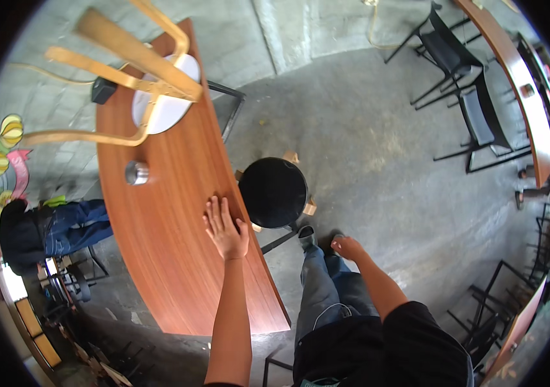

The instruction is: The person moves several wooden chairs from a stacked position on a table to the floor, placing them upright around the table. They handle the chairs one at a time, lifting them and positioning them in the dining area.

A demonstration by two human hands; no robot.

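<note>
My left hand (227,230) lies with its fingers spread on the wooden tabletop (173,208), near the edge facing me, and holds nothing. My right hand (347,246) hangs beside my thigh over the concrete floor, its fingers curled; whether anything is in it I cannot tell. Just past my left hand, below the table's edge, stands a round stool with a black seat (273,192) and wooden legs. Farther along the tabletop is a shiny metal container (137,173). Beyond it, an upturned stool with a white seat (173,109) points its bent wooden legs upward.
A black box-shaped object (103,90) is at the table's far edge. A person in jeans (74,227) is beyond the table at left. Black chairs (478,116) stand by another long table (527,92) at right. A concrete wall (294,34) runs along the far side.
</note>
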